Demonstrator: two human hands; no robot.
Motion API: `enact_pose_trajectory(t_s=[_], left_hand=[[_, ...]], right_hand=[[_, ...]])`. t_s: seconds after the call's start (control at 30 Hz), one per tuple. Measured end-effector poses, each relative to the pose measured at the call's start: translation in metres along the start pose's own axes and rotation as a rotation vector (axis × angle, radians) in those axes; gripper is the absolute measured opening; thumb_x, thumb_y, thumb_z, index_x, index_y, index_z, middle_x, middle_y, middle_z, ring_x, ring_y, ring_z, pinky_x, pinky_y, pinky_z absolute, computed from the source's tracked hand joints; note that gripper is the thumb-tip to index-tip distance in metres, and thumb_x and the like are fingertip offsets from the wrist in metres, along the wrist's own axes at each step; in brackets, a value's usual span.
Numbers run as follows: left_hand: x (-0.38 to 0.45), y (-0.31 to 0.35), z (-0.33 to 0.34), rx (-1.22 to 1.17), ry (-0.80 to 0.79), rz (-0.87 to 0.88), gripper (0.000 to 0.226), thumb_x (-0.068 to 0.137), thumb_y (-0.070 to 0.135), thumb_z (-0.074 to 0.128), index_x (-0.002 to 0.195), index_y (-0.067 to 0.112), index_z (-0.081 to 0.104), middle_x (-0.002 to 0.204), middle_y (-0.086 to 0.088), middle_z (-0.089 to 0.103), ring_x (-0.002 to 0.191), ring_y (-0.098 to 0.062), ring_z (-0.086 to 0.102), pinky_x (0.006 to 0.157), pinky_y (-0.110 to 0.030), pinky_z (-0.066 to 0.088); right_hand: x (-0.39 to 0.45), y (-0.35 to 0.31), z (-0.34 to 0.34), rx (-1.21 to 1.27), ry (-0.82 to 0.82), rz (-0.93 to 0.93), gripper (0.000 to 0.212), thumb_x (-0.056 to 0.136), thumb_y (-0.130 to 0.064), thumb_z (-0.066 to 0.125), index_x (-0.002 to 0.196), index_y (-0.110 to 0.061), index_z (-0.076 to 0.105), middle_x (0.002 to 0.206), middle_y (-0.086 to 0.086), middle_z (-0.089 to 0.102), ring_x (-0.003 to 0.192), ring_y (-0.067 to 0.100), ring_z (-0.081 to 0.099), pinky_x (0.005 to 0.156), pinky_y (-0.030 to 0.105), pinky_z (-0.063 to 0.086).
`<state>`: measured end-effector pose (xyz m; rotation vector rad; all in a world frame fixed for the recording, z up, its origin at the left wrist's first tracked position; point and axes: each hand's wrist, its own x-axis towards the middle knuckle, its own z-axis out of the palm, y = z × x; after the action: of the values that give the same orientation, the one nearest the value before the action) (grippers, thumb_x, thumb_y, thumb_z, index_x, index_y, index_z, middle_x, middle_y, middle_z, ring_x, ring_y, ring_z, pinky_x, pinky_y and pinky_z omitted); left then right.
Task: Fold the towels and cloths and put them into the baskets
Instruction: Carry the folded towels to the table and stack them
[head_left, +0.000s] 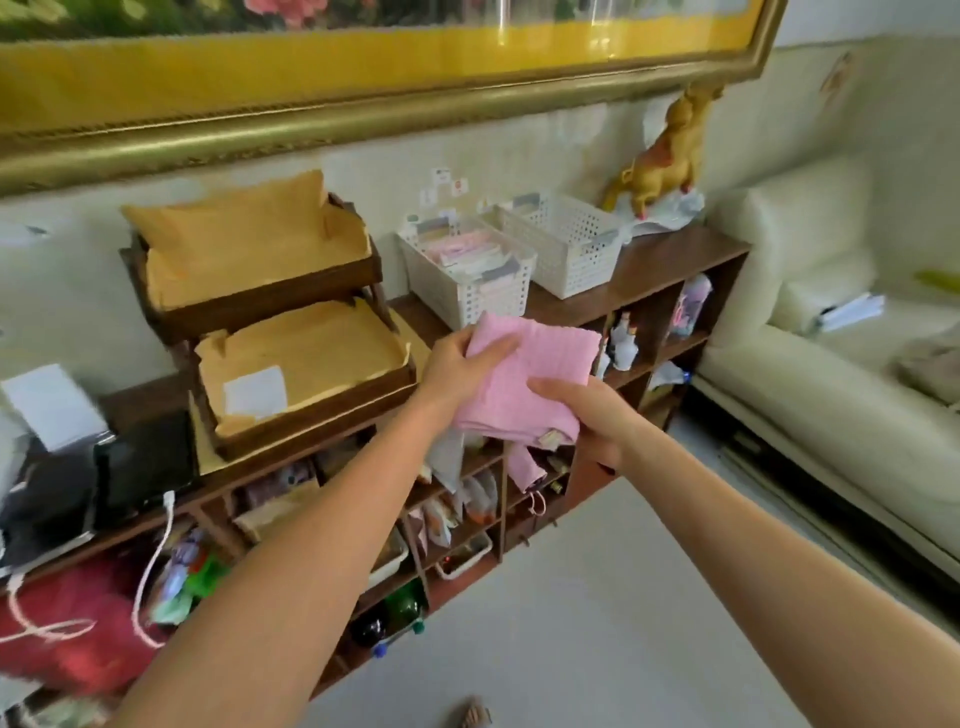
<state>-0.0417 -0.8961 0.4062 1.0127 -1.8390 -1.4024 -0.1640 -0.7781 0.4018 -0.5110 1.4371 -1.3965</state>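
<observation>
while both hands grasp it, left hand (457, 371) and right hand (589, 415) hold the folded pink towel (535, 374) near the white baskets (467, 275).

Both bare forearms stretched forward and converging. Left hand (457, 366) ahead and slightly higher, thumb on top and fingers curled underneath, pinching the far-left edge of the pink cloth (530, 379). Right hand (587, 415) nearer, thumb across the top, fingers wrapped beneath, gripping the near-right corner.
</observation>
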Motion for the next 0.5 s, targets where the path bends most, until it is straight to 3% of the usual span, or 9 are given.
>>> enact_pose_trajectory(t_s=[0.07, 0.2, 0.33, 0.5], left_hand=[[0.05, 0.017, 0.01, 0.006, -0.058, 0.044, 0.025, 0.083, 0.039, 0.071, 0.1, 0.022, 0.065, 0.091, 0.008, 0.066, 0.088, -0.01, 0.063, 0.079, -0.026, 0.051], [0.15, 0.047, 0.006, -0.005, -0.14, 0.085, 0.018, 0.086, 0.035, 0.069, 0.099, 0.025, 0.063, 0.092, 0.013, 0.065, 0.083, 0.0, 0.061, 0.072, -0.019, 0.052], [0.227, 0.053, -0.005, -0.038, -0.113, 0.082, 0.021, 0.084, 0.024, 0.073, 0.103, 0.02, 0.063, 0.098, 0.003, 0.067, 0.091, -0.013, 0.065, 0.081, -0.032, 0.056], [0.322, 0.048, -0.017, -0.043, 0.017, 0.114, 0.018, 0.083, 0.018, 0.074, 0.098, 0.017, 0.065, 0.1, 0.0, 0.07, 0.09, -0.015, 0.066, 0.082, -0.032, 0.055]], right_hand=[[0.036, -0.03, -0.014, -0.006, 0.053, -0.066, 0.024, 0.084, -0.009, 0.07, 0.107, -0.009, 0.061, 0.107, 0.015, 0.069, 0.098, 0.03, 0.067, 0.082, 0.042, 0.057], [0.108, -0.09, -0.026, -0.065, 0.149, -0.184, 0.031, 0.082, -0.009, 0.072, 0.111, -0.009, 0.062, 0.107, 0.013, 0.069, 0.099, 0.03, 0.067, 0.087, 0.046, 0.055], [0.182, -0.143, -0.028, -0.264, 0.177, -0.282, 0.032, 0.076, -0.017, 0.076, 0.106, -0.012, 0.066, 0.104, 0.012, 0.07, 0.098, 0.028, 0.067, 0.089, 0.048, 0.054], [0.287, -0.204, -0.026, -0.536, 0.156, -0.418, 0.019, 0.082, -0.014, 0.07, 0.099, -0.011, 0.061, 0.081, 0.0, 0.062, 0.076, 0.015, 0.059, 0.063, 0.025, 0.048]])
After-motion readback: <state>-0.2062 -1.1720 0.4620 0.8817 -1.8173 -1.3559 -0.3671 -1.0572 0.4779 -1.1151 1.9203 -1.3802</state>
